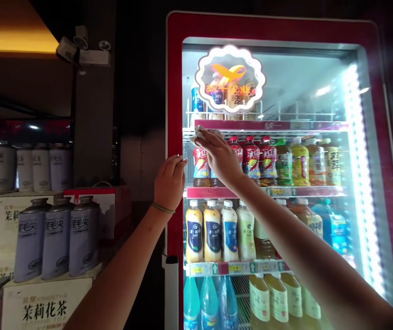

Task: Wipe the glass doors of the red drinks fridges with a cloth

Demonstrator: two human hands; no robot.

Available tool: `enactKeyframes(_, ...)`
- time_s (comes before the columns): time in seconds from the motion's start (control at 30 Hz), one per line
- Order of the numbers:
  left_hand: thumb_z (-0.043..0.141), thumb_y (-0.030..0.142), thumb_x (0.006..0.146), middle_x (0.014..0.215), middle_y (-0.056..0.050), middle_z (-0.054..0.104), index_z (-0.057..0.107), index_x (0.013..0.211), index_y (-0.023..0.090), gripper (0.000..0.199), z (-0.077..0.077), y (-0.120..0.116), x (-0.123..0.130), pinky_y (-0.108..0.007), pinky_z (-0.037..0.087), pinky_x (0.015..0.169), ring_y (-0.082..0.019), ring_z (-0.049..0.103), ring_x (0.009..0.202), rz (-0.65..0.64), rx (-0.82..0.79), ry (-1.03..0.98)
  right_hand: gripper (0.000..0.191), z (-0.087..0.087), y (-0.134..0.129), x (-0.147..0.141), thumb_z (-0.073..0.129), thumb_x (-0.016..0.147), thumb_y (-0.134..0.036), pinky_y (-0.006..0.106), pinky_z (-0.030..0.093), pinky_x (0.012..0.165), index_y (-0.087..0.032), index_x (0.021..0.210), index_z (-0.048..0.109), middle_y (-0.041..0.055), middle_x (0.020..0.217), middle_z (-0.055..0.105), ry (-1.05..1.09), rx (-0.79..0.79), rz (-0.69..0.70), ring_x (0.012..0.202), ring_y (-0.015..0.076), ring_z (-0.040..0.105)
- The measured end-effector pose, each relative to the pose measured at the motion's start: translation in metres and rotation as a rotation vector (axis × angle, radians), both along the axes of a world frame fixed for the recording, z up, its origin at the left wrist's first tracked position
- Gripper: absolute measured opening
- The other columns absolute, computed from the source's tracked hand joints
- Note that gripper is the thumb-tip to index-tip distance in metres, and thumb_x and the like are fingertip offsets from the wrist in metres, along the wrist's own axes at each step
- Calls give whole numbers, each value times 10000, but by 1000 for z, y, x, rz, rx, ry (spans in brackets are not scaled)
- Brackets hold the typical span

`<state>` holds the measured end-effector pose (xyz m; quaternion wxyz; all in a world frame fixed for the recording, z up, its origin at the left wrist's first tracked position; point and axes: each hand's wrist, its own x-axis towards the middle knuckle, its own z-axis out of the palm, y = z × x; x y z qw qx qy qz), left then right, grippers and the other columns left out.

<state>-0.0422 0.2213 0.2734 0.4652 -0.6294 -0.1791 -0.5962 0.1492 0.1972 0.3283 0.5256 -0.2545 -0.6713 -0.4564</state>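
Note:
In front of me stands a drinks cooler with a red-framed glass door. My right hand presses a crumpled pale cloth to the upper left part of the glass, its fingers bent over the cloth. Lower and to the left, my left hand lies at the door's left edge, with curled fingers around the red frame. Behind the glass, red-capped bottles show beside my right hand, which partly hides some of them. A lit scalloped sign is just above that hand.
Shelves of bottles fill the cooler behind the glass. A pale handle is low on the door's left side. To the left, lilac tea canisters stand on stacked cartons. An emergency lamp is mounted on the pillar.

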Motion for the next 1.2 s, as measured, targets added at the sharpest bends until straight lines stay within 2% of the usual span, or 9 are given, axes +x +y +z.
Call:
enactKeyframes(0.2, 496, 117, 1043, 1214, -97, 745, 724, 1196, 220, 294, -4, -2, -1, -458, 564, 1142, -238, 678, 1254, 15, -8, -1, 699, -8, 1, -5, 492, 982, 23, 486, 603, 1183, -446, 1484, 622, -99, 1615, 560, -128, -32, -2, 1515, 266, 529)
enactKeyframes(0.37, 503, 95, 1032, 1171, -85, 743, 727, 1174, 225, 296, -8, -3, -4, -449, 571, 1121, -233, 683, 1220, 11, -7, 7, 671, -10, 2, 2, 428, 1006, 17, 467, 590, 1195, -410, 1481, 635, -79, 1604, 575, -12, 21, 19, 1494, 244, 553)
enactKeyframes(0.53, 499, 88, 1027, 1105, -81, 740, 728, 1141, 220, 288, -8, -4, -4, -439, 576, 1088, -225, 694, 1147, 20, -1, -5, 666, -20, 0, 7, 463, 998, 7, 483, 566, 1219, -436, 1459, 646, -101, 1600, 573, -146, -29, 20, 1505, 250, 541)
enactKeyframes(0.7, 485, 90, 1035, 1079, -64, 732, 721, 1112, 235, 288, -8, -5, -3, -423, 576, 1075, -216, 697, 1120, 58, 10, -14, 634, -26, 0, 9, 444, 1011, 4, 462, 577, 1207, -400, 1447, 665, -73, 1596, 585, -24, 14, 25, 1501, 242, 545)
enactKeyframes(0.83, 499, 76, 1029, 1076, -89, 725, 719, 1112, 188, 260, -8, -4, -3, -420, 565, 1069, -227, 685, 1116, 33, 55, 15, 676, -30, 0, 10, 476, 995, 15, 477, 586, 1201, -433, 1476, 632, -96, 1600, 575, -153, -39, 12, 1513, 254, 532)
enactKeyframes(1.03, 493, 70, 1031, 1042, -78, 717, 714, 1093, 186, 257, -7, -2, -3, -406, 570, 1034, -217, 675, 1077, 27, 104, 18, 661, -28, -2, 18, 474, 998, 23, 486, 579, 1203, -393, 1486, 633, -56, 1595, 589, -36, 35, 20, 1491, 276, 557)
enactKeyframes(1.2, 499, 80, 1035, 1056, -82, 717, 719, 1125, 186, 260, -8, -2, -3, -408, 569, 1047, -221, 671, 1101, 49, 116, 29, 660, -40, -4, 29, 499, 1012, -9, 468, 582, 1200, -440, 1500, 606, -82, 1583, 596, -155, -18, -6, 1480, 262, 569)
